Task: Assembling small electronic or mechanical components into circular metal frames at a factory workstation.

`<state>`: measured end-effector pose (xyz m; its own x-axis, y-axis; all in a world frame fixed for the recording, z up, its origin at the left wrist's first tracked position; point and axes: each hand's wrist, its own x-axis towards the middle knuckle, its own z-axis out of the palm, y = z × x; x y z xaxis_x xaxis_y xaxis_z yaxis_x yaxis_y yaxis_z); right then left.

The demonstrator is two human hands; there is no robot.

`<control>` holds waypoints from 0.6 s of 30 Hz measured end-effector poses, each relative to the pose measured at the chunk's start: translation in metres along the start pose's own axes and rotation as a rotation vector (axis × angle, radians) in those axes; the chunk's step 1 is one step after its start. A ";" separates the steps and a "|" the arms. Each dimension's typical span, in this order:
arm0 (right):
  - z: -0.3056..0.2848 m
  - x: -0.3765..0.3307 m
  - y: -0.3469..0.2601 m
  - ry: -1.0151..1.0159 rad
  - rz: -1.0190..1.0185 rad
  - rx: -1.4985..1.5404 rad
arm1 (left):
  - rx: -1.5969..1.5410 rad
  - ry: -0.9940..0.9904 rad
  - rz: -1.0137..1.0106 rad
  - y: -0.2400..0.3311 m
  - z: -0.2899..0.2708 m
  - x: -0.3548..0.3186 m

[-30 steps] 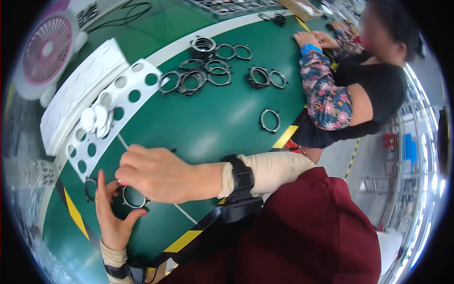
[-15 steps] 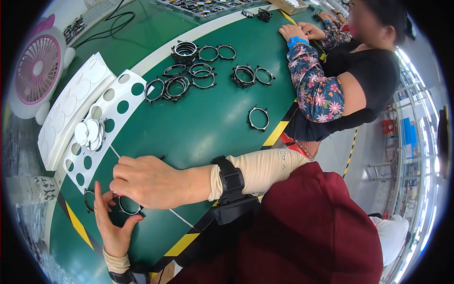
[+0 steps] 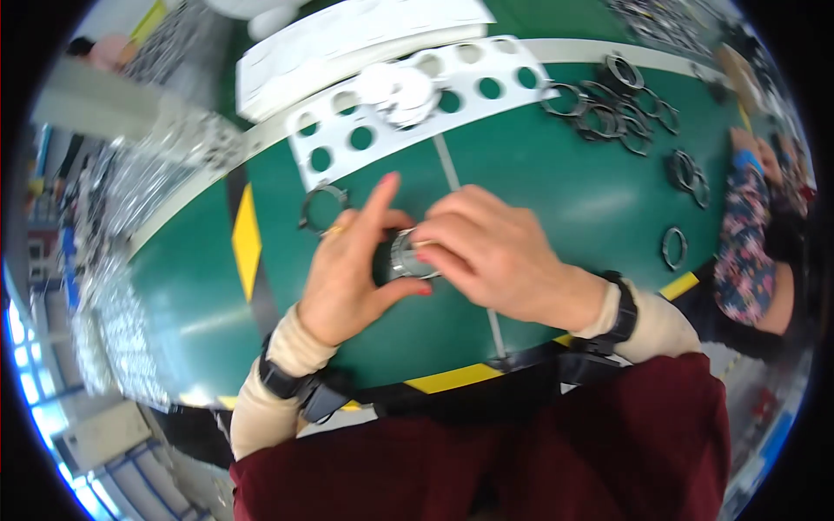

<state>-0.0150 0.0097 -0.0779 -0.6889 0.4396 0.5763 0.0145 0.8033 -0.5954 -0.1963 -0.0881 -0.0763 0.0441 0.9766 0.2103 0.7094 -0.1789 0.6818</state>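
Observation:
A round watch case ring (image 3: 401, 259), black with a silvery edge, lies low over the green table between my hands. Around its left side curves my left hand (image 3: 340, 273), thumb at the near edge and a finger at the far edge; the index finger points up and away. My right hand (image 3: 504, 256) comes from the right, thumb and fingers pinched together at the ring's right side. Whatever is in that pinch is too small and blurred to name. Beyond my left hand another black ring (image 3: 306, 208) rests on the table.
A white sheet with round holes (image 3: 340, 148) lies ahead, bearing loose white discs (image 3: 400, 91). Behind it is a thick white stack (image 3: 347, 61). Far right are piled watch rings (image 3: 608, 122), a single ring (image 3: 667, 252) and a co-worker's flowered sleeve (image 3: 743, 269). Plastic-wrapped goods (image 3: 113, 330) stand left.
The view has swung left, so the table's things sit farther right and my hands nearer the middle. My right hand remains at the ring, which now shows more between both hands.

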 end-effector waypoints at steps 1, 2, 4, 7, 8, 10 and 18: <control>0.005 0.003 -0.005 -0.046 0.010 -0.030 | 0.001 -0.013 0.045 -0.001 -0.007 -0.006; 0.011 0.007 -0.009 -0.089 0.022 -0.078 | 0.018 -0.001 0.027 -0.004 -0.014 -0.009; 0.024 0.014 -0.017 -0.106 0.014 -0.067 | 0.049 0.022 0.063 -0.009 -0.024 -0.017; 0.038 0.020 -0.026 -0.135 0.027 -0.085 | 0.066 0.036 0.064 -0.013 -0.032 -0.025; 0.041 0.022 -0.028 -0.124 0.029 -0.114 | 0.065 0.034 0.055 -0.014 -0.035 -0.026; 0.046 0.024 -0.032 -0.102 0.032 -0.171 | 0.066 0.035 0.044 -0.015 -0.037 -0.028; 0.053 0.026 -0.036 -0.139 0.015 -0.242 | 0.057 0.026 0.026 -0.021 -0.038 -0.034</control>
<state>-0.0714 -0.0287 -0.0711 -0.7802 0.4057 0.4761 0.1863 0.8774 -0.4422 -0.2396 -0.1219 -0.0705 0.0454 0.9681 0.2466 0.7469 -0.1968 0.6351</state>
